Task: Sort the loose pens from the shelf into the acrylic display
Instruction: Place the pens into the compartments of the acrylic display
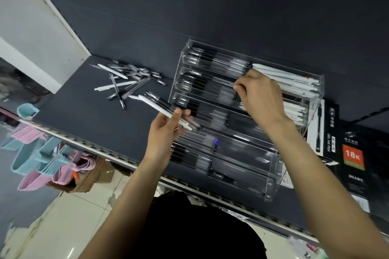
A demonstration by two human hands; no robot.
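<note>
The left hand point(166, 127) grips a small bundle of pens point(162, 109), two white and at least one with a black grip and clear barrel, fingers and thumb curled around their lower ends so the tips fan out up and to the left, just beside the left wall of the acrylic display point(271, 166). The right hand point(260, 96) reaches over the display's far tiers with its fingers bent and its fingertips point(237, 86) pinched together at the pens in the second tier from the back; whether it actually holds one there is hard to tell, since the hand hides the contact. The display is a clear stepped case standing on the dark shelf point(88, 124), its tiers filled on the left with black-and-clear pens lying lengthwise and on the far right with white pens point(290, 76). To the left of the display, further back on the shelf, the loose pens point(128, 80) lie in a scattered heap, mostly clear with black parts, with a few white ones crossed among them. Right of the display stand a black gel ink pen box point(327, 130) and a dark diary box point(355, 164) with an orange "18K" label. Below the shelf at the left hang pink and blue plastic hangers point(40, 162).
</note>
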